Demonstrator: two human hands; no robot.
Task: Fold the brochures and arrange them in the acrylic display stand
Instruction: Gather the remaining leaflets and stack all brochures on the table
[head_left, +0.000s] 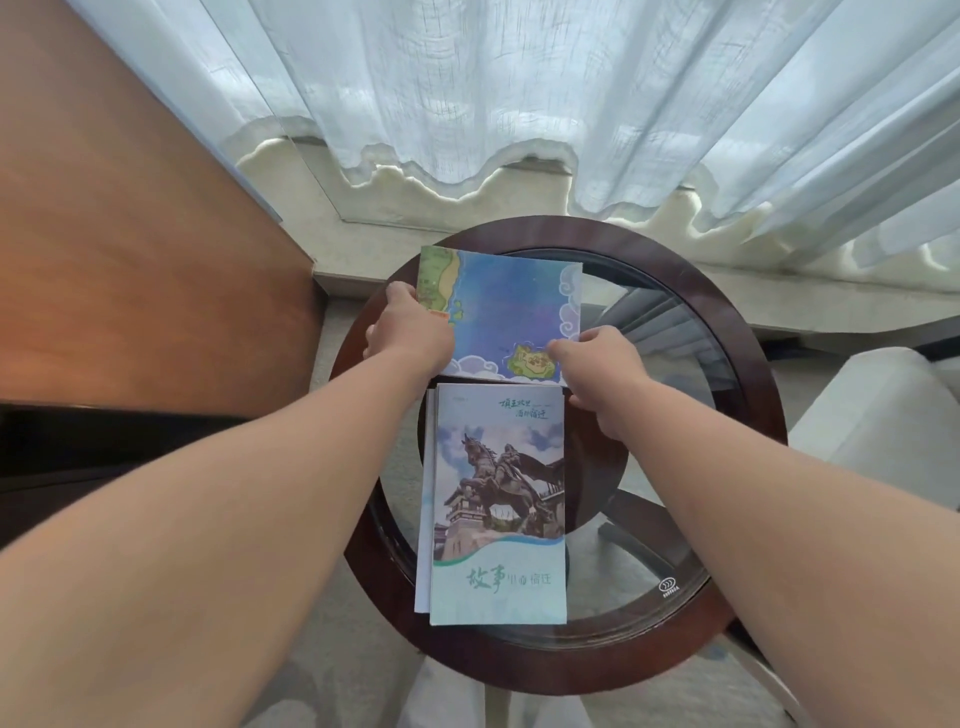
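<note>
Both our hands are out over the far half of the table, and both are on the same sheet. Our left hand (410, 332) grips the left edge of the map brochure (511, 306), fingers curled round it right where the green-and-sand coastline runs. Our right hand (605, 364) pinches the near right corner, thumb and fingers closed just beside the little cartoon island. So the hands sit apart, one at each side of the sheet, both clamped on it.

The map brochure is mostly blue sea, with white cloud scrolls along its right and near edges. It faces up at us, and we can't tell whether it rests on the glass or hangs just above it. Its near edge meets the far edge of the stack of brochures (498, 519), which lies along the table's middle and reaches toward the near rim. The top one there shows a bronze horse-and-rider statue under a cloudy sky, with green Chinese lettering at both ends. White sheet edges peek out along its left side.

Under it all sits the round table (545, 667), a dark wood rim around clear glass, its legs showing through. Beyond the far rim hangs a sheer white curtain (519, 93). A wood panel (130, 234) stands to the left and a white armchair (878, 415) to the right.
</note>
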